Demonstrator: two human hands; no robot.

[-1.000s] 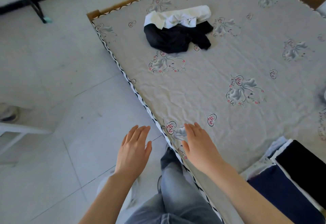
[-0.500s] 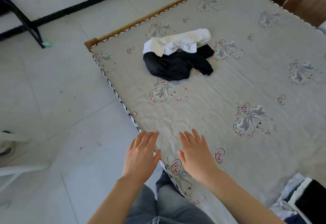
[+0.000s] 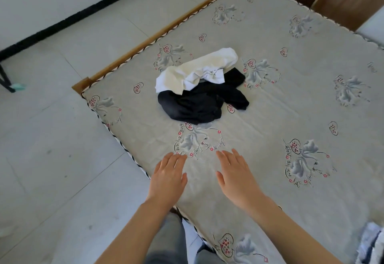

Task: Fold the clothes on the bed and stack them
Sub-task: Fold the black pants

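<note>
Floor (image 3: pixel 62 139): pale tiles, left and top of frame, black baseboard along the far wall.
Bed (image 3: pixel 291 118): beige mattress cover with grey flower and red heart prints, wooden frame rail on the far-left edge, corner near left-centre. Fills most of the right side.
Clothes, unfolded, in one heap on the bed toward its far-left corner:
- black garment (image 3: pixel 199 103): crumpled, lower part of the heap, one flap trailing right.
- white garment (image 3: pixel 197 70): cream/white, bunched, lying across the top of the black one and touching it.
Folded stack (image 3: pixel 374 241): only a sliver of blue/white fabric at the bottom-right frame edge; can't tell what's in it.
Jeans (image 3: pixel 166 241): person's legs, bottom centre, at the near bed edge.
Left hand (image 3: pixel 168 178): palm down over the near bed edge, fingers straight and together, grip empty. Can't tell if it touches the cover.
Right hand (image 3: pixel 234 176): palm down over the cover just beside the left, fingers straight, slightly spread, grip empty.
Both hands well apart from the heap, which lies beyond the fingertips.
</note>
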